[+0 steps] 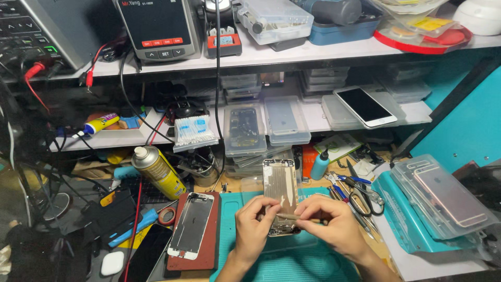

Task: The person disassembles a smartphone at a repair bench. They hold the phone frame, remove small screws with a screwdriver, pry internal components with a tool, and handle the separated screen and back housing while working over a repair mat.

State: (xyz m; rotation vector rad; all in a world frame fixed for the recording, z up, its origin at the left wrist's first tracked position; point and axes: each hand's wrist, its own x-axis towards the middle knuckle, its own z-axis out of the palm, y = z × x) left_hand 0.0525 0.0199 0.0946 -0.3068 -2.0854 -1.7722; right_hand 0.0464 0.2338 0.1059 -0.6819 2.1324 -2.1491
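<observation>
teal mat (292,261) on cluttered bench | left hand (254,224) fingers grasping phone housing (281,196) | right hand (329,222) fingers pinching tool (288,216)

Cluttered repair bench, dim room, light falling from above. Wooden surface (383,245) partly covered by a teal mat (292,261). Two white shelves behind: upper shelf (313,52) and lower shelf (417,112), dark gap between them. Teal wall panel (469,125) at right. Left side dark, tangled with cables (31,156).
</observation>
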